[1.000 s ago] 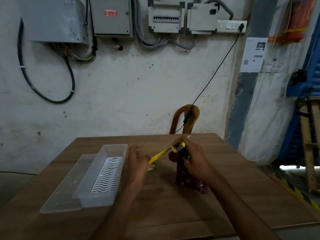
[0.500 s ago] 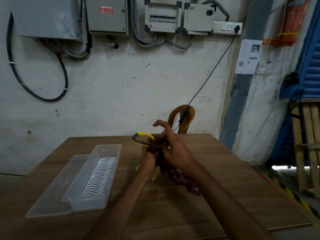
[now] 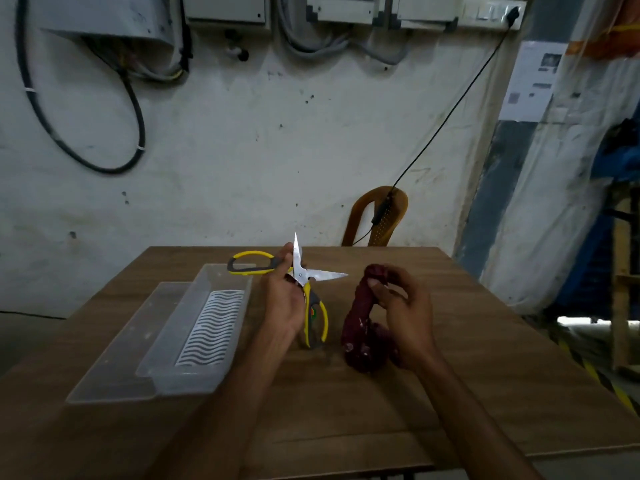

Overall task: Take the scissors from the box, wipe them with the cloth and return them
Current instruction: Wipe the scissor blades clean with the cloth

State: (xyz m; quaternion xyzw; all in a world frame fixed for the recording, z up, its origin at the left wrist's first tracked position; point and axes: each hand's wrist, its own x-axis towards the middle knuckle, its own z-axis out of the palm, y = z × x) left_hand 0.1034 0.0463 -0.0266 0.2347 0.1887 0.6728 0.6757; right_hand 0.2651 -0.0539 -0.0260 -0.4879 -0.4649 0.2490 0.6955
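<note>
Yellow-and-grey scissors [image 3: 313, 306] are held above the wooden table [image 3: 450, 375], blades spread wide, one pointing up and one to the right. My left hand [image 3: 282, 299] grips them near the pivot. To the right, my right hand [image 3: 405, 306] holds a bunched dark red cloth [image 3: 360, 320] whose lower end rests on the table, apart from the blades. The clear plastic box [image 3: 194, 372] with a wavy white insert lies to the left, nothing else inside it.
The box's clear lid [image 3: 114, 368] lies flat under and beside the box on the left. A brown plastic chair [image 3: 377, 220] stands behind the table's far edge, with a black cable hanging onto it. Electrical boxes and cables cover the wall.
My hands have come apart: the cloth was wrapped round the scissors, and now my right hand holds it off to the right. The scissors now show their blades spread open.
</note>
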